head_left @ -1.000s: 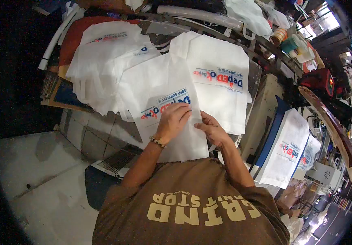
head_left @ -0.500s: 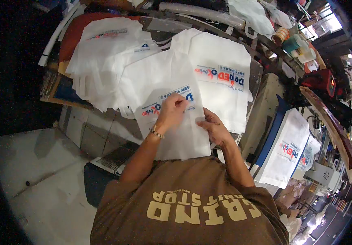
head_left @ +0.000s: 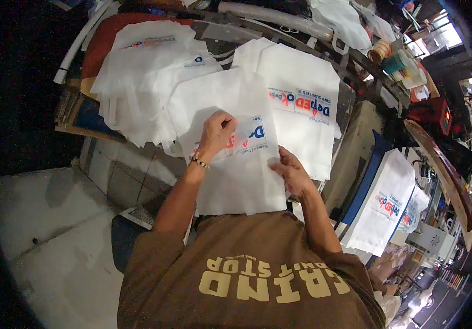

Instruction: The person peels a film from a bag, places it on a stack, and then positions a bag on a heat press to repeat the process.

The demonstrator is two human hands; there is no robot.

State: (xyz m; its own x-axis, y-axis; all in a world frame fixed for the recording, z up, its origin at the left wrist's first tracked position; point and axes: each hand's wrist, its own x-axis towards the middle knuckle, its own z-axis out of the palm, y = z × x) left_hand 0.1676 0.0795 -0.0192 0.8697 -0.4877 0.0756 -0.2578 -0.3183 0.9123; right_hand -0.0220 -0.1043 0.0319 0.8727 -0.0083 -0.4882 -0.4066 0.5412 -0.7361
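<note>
A white fabric bag (head_left: 236,186) with a blue and red printed logo lies in front of me, its lower edge close to my shirt. My left hand (head_left: 218,131), a beaded bracelet at its wrist, is over the print with fingers pinched together. Whatever they hold, if anything, is hidden. At the bag's right edge, my right hand (head_left: 293,171) grips it between thumb and fingers. Beyond that hand lies a second printed white bag (head_left: 301,142) on top of others. To the left is a heap of white bags (head_left: 137,88), overlapping, some with prints showing.
Another printed white bag (head_left: 381,203) rests on a blue-edged board (head_left: 364,178) at the right. Rolls of tape (head_left: 397,63) and a red device (head_left: 430,115) stand farther back. A clear plastic-wrapped roll (head_left: 274,19) lies along the far side. Tiled floor (head_left: 60,236) shows lower left.
My left hand has moved left across the print, uncovering the blue lettering at its right end. My right hand stays at the bag's edge.
</note>
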